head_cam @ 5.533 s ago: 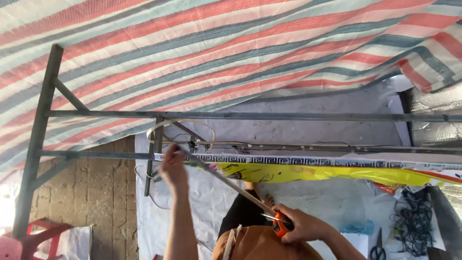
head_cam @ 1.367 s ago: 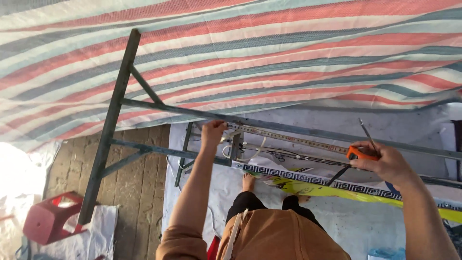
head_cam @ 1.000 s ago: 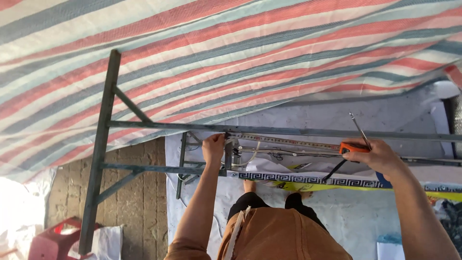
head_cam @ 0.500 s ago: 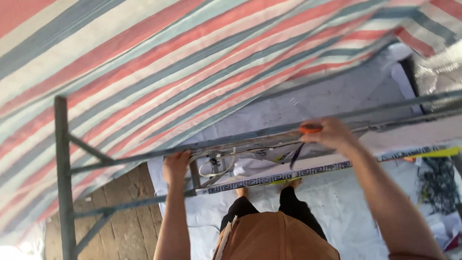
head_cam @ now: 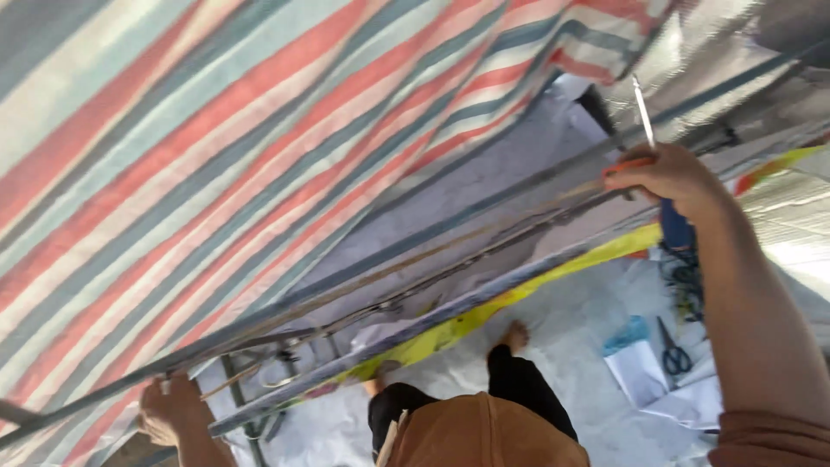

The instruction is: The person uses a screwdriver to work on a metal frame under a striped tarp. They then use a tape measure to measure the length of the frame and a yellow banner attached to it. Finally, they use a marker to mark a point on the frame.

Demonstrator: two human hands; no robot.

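Right hand (head_cam: 670,177), upper right of frame: fingers clenched around a screwdriver (head_cam: 644,117) with an orange and blue handle. Thin metal shaft sticks up and slightly left out of the fist, toward the top edge. Blue end of the handle shows below the palm. The hand sits right against the upper end of the metal bar (head_cam: 450,220).

Left hand (head_cam: 173,406), lower left of frame: fingers curled over the lower end of the same bar, gripping it from below.

The bar runs diagonally from lower left to upper right, with a second rail parallel just beneath it. Metal brackets and cross braces are bunched near the left hand.

Striped tarp (head_cam: 216,147), red, white and grey-green, fills the upper left and centre, lying above the frame.

A yellow strip (head_cam: 519,294) follows the lower rail across the middle.

Bottom centre: the person's brown top, black trousers and bare foot (head_cam: 516,333) on white sheeting (head_cam: 571,346).

Lower right, on that sheeting: scissors (head_cam: 673,348), a blue packet (head_cam: 626,333) and white paper, well apart from both hands. A dark tangle of cord lies just above them.
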